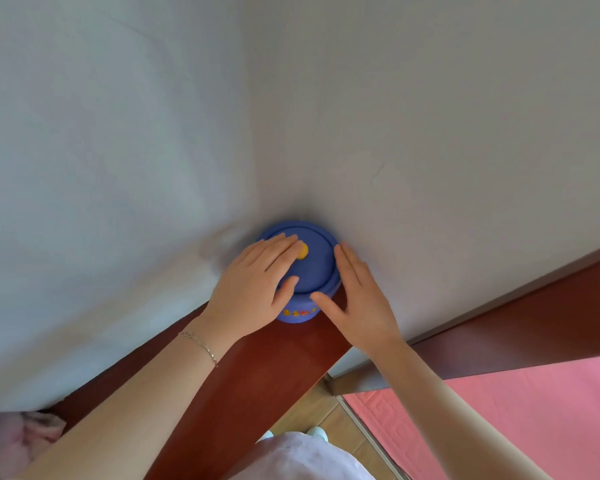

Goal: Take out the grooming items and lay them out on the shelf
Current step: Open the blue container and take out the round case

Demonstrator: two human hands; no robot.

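A round blue container (317,271) with a lid and a small yellow knob (303,251) stands in the wall corner on a dark red wooden shelf (257,368). Yellow and red lettering shows on its side. My left hand (257,289) lies on the lid, fingers stretched toward the knob and thumb on the lid's near edge. My right hand (357,299) rests with straight fingers against the container's right side, thumb at its front rim. The lid is on, so the contents are hidden.
White walls (118,150) meet behind the container. A dark red wooden rail (534,306) runs to the right. Below lie a pink mat (499,410) and wooden floor (326,417). A pink fluffy thing (14,441) sits at the lower left.
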